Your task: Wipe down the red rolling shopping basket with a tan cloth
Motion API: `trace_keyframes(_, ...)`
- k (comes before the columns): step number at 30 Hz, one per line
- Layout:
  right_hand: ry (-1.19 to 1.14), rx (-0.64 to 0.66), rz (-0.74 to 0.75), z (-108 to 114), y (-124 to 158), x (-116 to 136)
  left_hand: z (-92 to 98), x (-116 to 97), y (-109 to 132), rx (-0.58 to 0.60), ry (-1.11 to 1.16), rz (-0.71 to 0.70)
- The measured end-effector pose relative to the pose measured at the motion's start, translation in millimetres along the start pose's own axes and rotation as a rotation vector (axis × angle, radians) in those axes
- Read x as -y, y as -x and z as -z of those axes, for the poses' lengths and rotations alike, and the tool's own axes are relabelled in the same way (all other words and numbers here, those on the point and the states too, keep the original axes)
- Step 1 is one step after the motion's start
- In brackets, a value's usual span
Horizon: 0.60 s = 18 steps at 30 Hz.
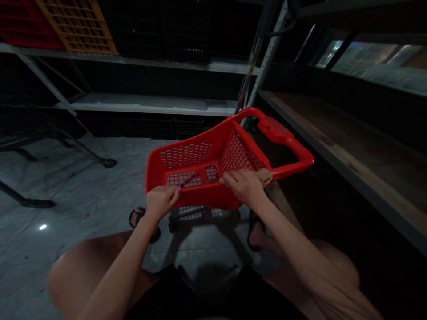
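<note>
A red plastic shopping cart [187, 153] with a perforated basket stands in front of me, its handle [295, 149] toward the right. My left hand [162, 200] is closed over the near rim at the basket's left end. Farther right on the same rim, my right hand [245, 184] has its fingers curled over a tan cloth [265, 176] that lies against the rim near the handle. The basket holds no goods that I can make out; a thin dark line crosses its floor.
Metal shelving [150, 106] runs behind the cart, with a red crate [26, 26] and a yellow crate [78, 26] on top. A wooden shelf [333, 142] flanks the right side. Dark metal legs [86, 151] stand on the floor at left. My feet are beside the cart.
</note>
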State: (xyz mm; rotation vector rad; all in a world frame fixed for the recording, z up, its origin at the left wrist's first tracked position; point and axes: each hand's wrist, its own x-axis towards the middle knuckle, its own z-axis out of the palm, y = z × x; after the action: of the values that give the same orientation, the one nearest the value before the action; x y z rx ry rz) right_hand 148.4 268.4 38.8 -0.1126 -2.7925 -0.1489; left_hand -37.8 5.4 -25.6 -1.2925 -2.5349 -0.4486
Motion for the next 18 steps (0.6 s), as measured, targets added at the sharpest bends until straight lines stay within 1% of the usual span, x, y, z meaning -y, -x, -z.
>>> trace_keyframes(2, 0.036, -0.033, 0.008, 20, 36, -56, -1.3, 3, 3, -0.015, 0.03, -0.013)
trace_keyframes(3, 0.068, -0.068, -0.025, 30, 55, -85, -2.6, 3, 4, -0.024, 0.033, -0.016)
trace_keyframes(5, 0.165, -0.205, -0.202, 47, 88, -133, -5.5, -1, 5, -0.037, 0.02, -0.005)
trace_keyframes(6, 0.206, -0.307, -0.286, 52, 100, -150, -6.6, -5, 4, -0.037, 0.006, 0.009)
trace_keyframes(7, 0.226, -0.401, -0.359, 55, 108, -160, -7.3, -9, 3, -0.032, -0.012, 0.024)
trace_keyframes(8, 0.224, -0.489, -0.412, 54, 113, -162, -7.6, -14, 1, -0.024, -0.031, 0.04)
trace_keyframes(9, 0.201, -0.561, -0.446, 50, 114, -156, -7.5, -19, -1, -0.015, -0.049, 0.051)
trace_keyframes(10, 0.161, -0.6, -0.462, 43, 110, -142, -6.9, -25, -3, -0.004, -0.063, 0.058)
trace_keyframes(11, 0.113, -0.618, -0.463, 32, 103, -121, -6.1, -30, -5, 0.006, -0.073, 0.061)
trace_keyframes(12, 0.067, -0.595, -0.449, 20, 93, -94, -5.1, -36, -7, 0.016, -0.078, 0.062)
trace_keyframes(13, 0.009, -0.526, -0.405, 6, 81, -62, -4.1, -41, -9, 0.027, -0.08, 0.061)
trace_keyframes(15, -0.125, -0.368, -0.254, -21, 52, 5, -2.2, -48, -9, 0.05, -0.08, 0.058)
trace_keyframes(16, -0.177, -0.322, -0.207, -33, 38, 36, -1.4, -50, -9, 0.058, -0.074, 0.047)
trace_keyframes(17, -0.199, -0.287, -0.213, -42, 25, 63, -0.6, -51, -8, 0.065, -0.066, 0.029)
trace_keyframes(18, -0.209, -0.26, -0.203, -48, 15, 82, 0.2, -51, -7, 0.071, -0.055, 0.006)
